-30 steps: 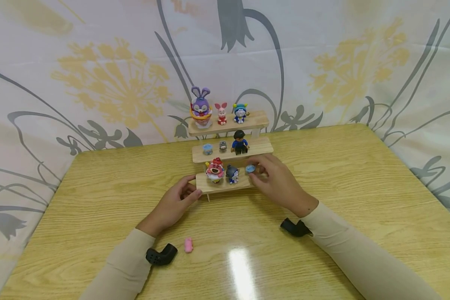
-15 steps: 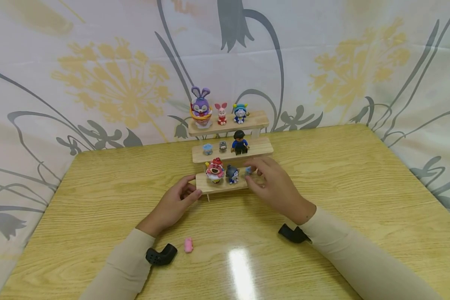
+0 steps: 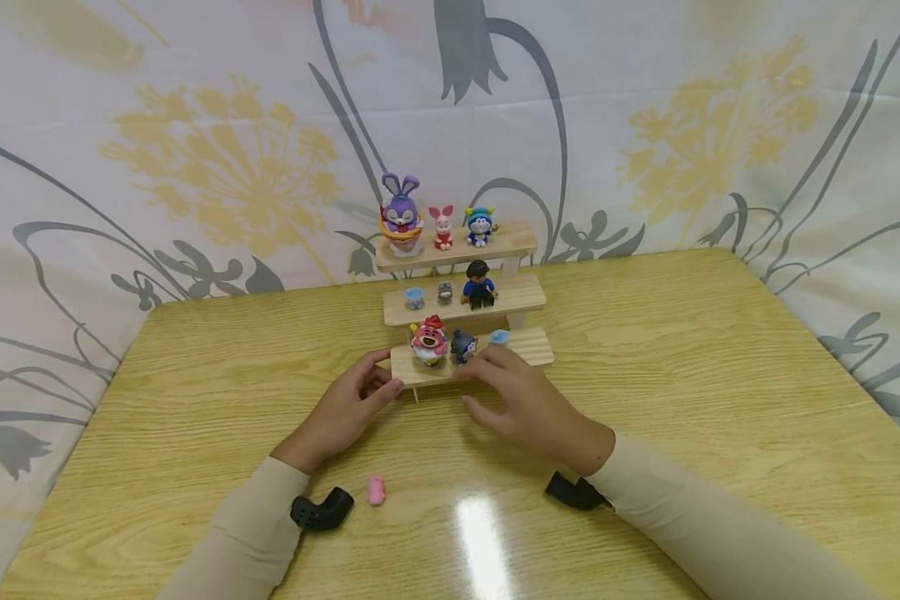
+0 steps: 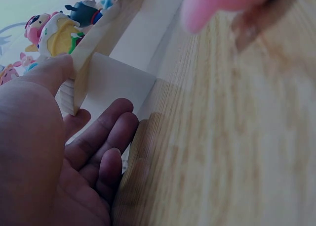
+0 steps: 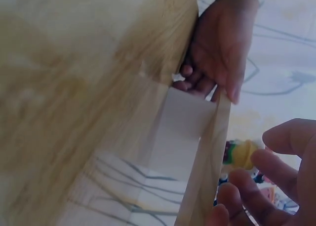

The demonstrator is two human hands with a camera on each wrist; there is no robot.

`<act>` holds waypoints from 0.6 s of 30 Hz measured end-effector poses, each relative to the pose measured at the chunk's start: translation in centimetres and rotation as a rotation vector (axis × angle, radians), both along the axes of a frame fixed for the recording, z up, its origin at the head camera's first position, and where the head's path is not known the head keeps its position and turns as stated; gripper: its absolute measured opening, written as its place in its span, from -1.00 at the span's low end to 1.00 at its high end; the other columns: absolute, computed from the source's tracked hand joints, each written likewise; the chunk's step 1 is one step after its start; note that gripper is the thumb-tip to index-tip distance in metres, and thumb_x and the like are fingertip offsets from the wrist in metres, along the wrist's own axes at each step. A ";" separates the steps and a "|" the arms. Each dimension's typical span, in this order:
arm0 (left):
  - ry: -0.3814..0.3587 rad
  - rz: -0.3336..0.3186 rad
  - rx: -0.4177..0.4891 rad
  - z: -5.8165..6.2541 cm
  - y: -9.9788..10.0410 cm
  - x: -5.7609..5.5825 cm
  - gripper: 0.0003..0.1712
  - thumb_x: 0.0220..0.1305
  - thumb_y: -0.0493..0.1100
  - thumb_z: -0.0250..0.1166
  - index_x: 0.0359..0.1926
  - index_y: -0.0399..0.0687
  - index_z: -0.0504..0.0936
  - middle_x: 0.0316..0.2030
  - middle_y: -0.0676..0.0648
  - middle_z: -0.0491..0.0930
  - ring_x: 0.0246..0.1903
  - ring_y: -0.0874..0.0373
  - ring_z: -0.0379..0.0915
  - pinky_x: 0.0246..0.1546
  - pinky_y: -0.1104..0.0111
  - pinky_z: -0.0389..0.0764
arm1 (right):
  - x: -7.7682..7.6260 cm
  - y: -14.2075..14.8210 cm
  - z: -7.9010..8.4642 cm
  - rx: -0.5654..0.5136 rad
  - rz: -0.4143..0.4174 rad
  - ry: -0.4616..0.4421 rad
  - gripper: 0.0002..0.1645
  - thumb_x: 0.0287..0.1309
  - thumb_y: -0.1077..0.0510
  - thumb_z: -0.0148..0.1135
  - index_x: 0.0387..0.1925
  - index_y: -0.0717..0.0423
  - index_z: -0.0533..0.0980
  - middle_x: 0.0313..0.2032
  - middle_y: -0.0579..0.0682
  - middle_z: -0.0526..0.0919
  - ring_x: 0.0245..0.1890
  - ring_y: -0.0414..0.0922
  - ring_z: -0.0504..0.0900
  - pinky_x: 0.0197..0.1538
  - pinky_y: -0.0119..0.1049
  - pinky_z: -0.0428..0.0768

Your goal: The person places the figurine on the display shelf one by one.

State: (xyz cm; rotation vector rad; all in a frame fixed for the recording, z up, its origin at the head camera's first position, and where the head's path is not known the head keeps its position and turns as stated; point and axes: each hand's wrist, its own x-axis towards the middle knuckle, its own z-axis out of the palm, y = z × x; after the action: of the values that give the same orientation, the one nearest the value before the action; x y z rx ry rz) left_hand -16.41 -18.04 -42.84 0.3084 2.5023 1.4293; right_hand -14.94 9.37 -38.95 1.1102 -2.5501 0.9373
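Note:
My left hand (image 3: 347, 406) holds the left end of the bottom step of a three-tier wooden display stand (image 3: 536, 346). In the left wrist view, thumb and a finger pinch the board's end (image 4: 81, 82). My right hand (image 3: 528, 404), empty, hovers at the front edge of that step, its fingers loosely bent and apart. On the step stand a red bear figurine (image 3: 430, 340) in a cup, a dark-hooded figurine (image 3: 462, 343) partly behind my right fingers, and a small light-blue figurine (image 3: 499, 337) beyond that hand.
Above, the middle step carries a tiny blue figurine (image 3: 414, 297), a tiny grey one (image 3: 445, 292) and a black-haired toy figure (image 3: 478, 285). A purple rabbit (image 3: 402, 218), a piglet (image 3: 442, 227) and a horned-hat figurine (image 3: 479, 227) top the stand. A pink figurine (image 3: 376, 490) lies on the table.
My right hand has let go of the small light-blue figurine, leaving it on the bottom step, and moved left and toward me. The left hand has kept its place on the stand.

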 end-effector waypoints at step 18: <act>0.006 0.002 -0.013 0.0 0.0 0.0 -0.25 0.49 0.18 0.10 0.52 -0.05 0.17 0.03 -0.13 0.59 -0.11 0.13 0.52 -0.05 0.29 0.49 | 1.2 -1.1 -0.4 0.051 0.055 -0.085 -0.67 0.28 0.12 0.33 0.06 0.03 0.60 0.01 -0.09 0.57 0.07 -0.18 0.57 0.12 -0.20 0.58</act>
State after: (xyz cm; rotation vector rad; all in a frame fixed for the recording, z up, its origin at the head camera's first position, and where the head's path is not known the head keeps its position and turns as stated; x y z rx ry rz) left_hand -16.37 -18.05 -42.82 0.3090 2.5164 1.4147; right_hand -13.74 8.29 -39.33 1.1846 -2.6382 0.9573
